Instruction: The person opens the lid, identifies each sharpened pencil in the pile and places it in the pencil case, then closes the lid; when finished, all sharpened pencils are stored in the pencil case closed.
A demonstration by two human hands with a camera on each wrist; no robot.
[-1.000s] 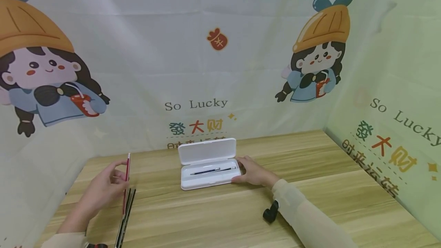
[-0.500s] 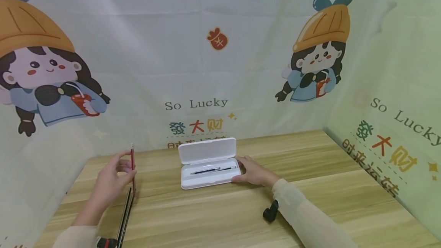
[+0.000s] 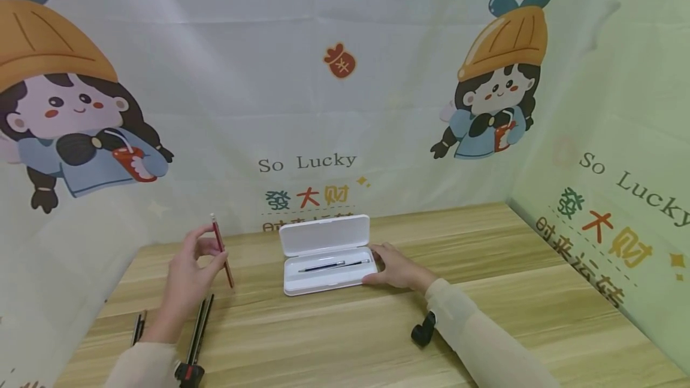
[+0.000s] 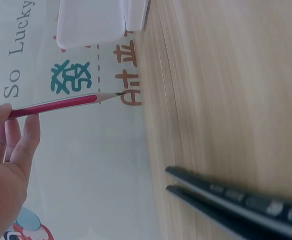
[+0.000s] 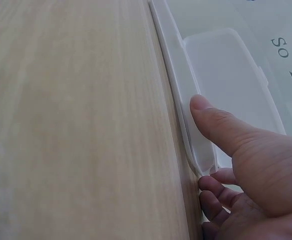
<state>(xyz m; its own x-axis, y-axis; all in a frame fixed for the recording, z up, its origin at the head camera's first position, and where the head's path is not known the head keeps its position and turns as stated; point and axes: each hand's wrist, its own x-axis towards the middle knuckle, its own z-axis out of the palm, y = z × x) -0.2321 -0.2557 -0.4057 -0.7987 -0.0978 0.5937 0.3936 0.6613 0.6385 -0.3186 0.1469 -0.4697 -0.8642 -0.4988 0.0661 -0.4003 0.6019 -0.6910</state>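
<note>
Between thumb and fingertips, my left hand (image 3: pixel 191 265) pinches a red pencil (image 3: pixel 222 250) with a white end up and its point down. In the left wrist view the sharpened tip of the pencil (image 4: pixel 60 104) stands free of the hand. To its right, a white pencil case (image 3: pixel 329 283) lies with its lid (image 3: pixel 325 237) raised; two slim pens or pencils (image 3: pixel 321 267) rest inside. My right hand (image 3: pixel 399 267) holds the case's right end, thumb along the front wall and fingers curled at the corner, as the right wrist view shows.
Two slim black sticks with pale lettering (image 4: pixel 236 197) lie on the wooden table (image 3: pixel 334 340) beside my left wrist. More dark sticks (image 3: pixel 138 327) lie left of that forearm. A printed cloth (image 3: pixel 226 88) hangs behind the table's back edge.
My left hand has lifted the red pencil away from the black sticks and moved it right and farther back, and the pencil now tilts. The right hand and the case stay put.
</note>
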